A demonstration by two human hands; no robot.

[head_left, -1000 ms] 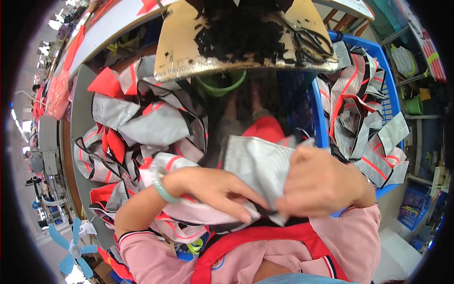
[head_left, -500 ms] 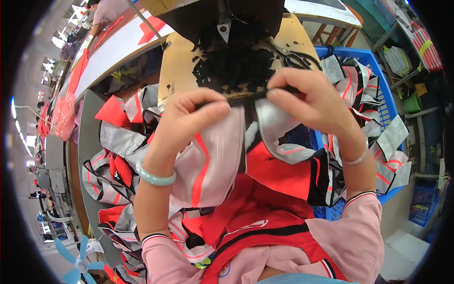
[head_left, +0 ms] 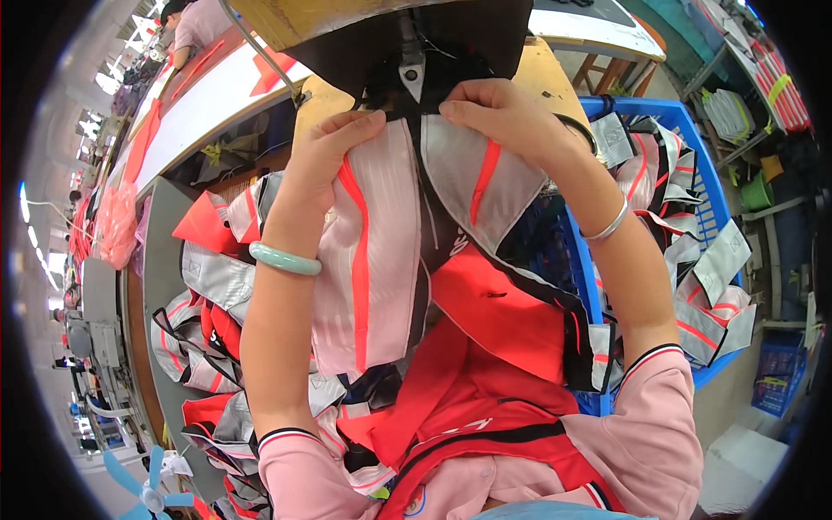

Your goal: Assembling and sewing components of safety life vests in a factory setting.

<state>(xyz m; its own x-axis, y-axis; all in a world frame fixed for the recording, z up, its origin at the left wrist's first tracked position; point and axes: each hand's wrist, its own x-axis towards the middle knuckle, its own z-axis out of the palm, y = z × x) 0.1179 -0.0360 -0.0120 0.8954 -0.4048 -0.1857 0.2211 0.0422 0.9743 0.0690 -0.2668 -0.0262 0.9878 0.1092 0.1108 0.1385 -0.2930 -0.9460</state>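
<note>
I hold a grey, red and black garment piece (head_left: 381, 260) up by its top edge, right under a black sewing machine head (head_left: 412, 43). My left hand (head_left: 334, 147) pinches the left grey panel, which has a red stripe. My right hand (head_left: 498, 117) pinches the right grey panel beside the black centre seam. The cloth hangs down over my lap, where more red fabric (head_left: 485, 321) lies. A pale green bangle sits on my left wrist and a silver one on my right.
A heap of similar grey and red pieces (head_left: 204, 303) lies at my left. A blue plastic crate (head_left: 711, 208) at my right holds several more. The wooden machine table (head_left: 537, 69) is ahead, with long workbenches (head_left: 199, 113) and a seated person beyond at upper left.
Both hands have lifted the garment from my lap up to the machine head. The cloth now hangs spread open between them, closer to the machine than half a second ago.
</note>
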